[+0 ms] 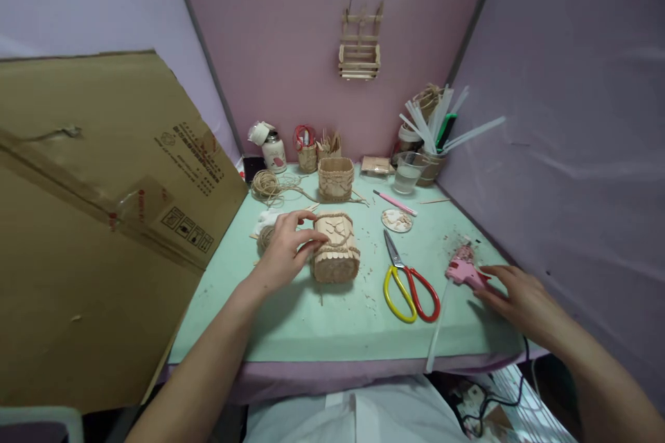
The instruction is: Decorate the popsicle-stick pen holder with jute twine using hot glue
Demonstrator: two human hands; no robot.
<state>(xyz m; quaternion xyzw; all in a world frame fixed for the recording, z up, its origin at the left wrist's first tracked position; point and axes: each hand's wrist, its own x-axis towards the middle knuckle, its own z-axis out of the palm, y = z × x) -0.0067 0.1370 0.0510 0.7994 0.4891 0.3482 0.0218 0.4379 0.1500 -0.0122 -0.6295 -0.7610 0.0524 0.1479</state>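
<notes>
A small box made of wooden craft sticks [335, 266] lies on its side near the middle of the table, with twine trim around both ends and short twine pieces across its upper face. The fingertips of my left hand [285, 249] press on that face and its far left edge, steadying the box. Over on the right, my right hand [512, 291] has its thumb and fingers around the handle of a pink hot glue gun [462, 268], which lies on the table with a clear glue stick [439, 329] out of its rear. Scissors with yellow and red handles [410, 291] lie between the hands.
A second stick box [335, 178], a twine coil [266, 185], a pink pen-like tool [395, 203], a round dish [397, 221] and a cup of liquid [406, 176] stand farther back. Glue sticks [433, 118] fill a holder. Cardboard [114, 235] blocks the left side.
</notes>
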